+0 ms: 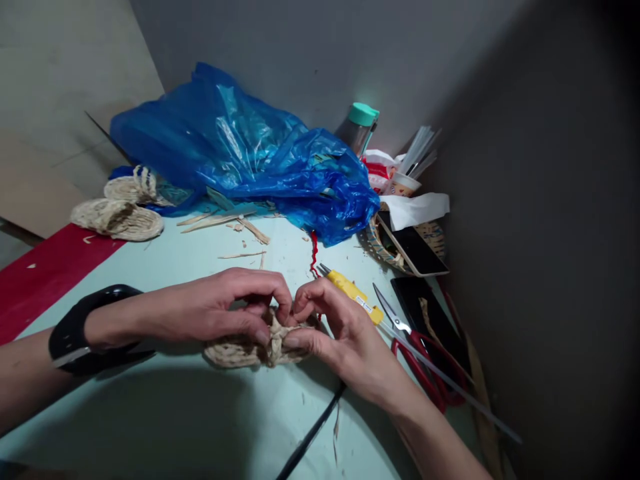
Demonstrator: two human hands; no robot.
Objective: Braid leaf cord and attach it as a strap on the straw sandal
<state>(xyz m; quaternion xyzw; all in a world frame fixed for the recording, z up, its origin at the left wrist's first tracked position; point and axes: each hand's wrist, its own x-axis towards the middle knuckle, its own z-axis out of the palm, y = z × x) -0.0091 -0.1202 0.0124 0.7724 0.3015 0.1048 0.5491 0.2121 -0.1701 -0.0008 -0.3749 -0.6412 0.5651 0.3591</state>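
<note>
A small woven straw slipper lies on the pale table, its sole to the left and a knotted strip across its middle. My left hand is closed on it from the left, thumb and fingertips pinching beside the knot. From the right, my right hand grips the same slipper, its thumb pressed against the strip and its forefinger curled over the top. The two hands' fingertips nearly meet above the knot. Both hands partly cover the slipper's far side and right end.
Left, woven slippers sit beside red cloth. Behind are a blue plastic bag and straw strips. Rightward lie a yellow glue gun, red-handled scissors, a phone on a basket, and a bottle.
</note>
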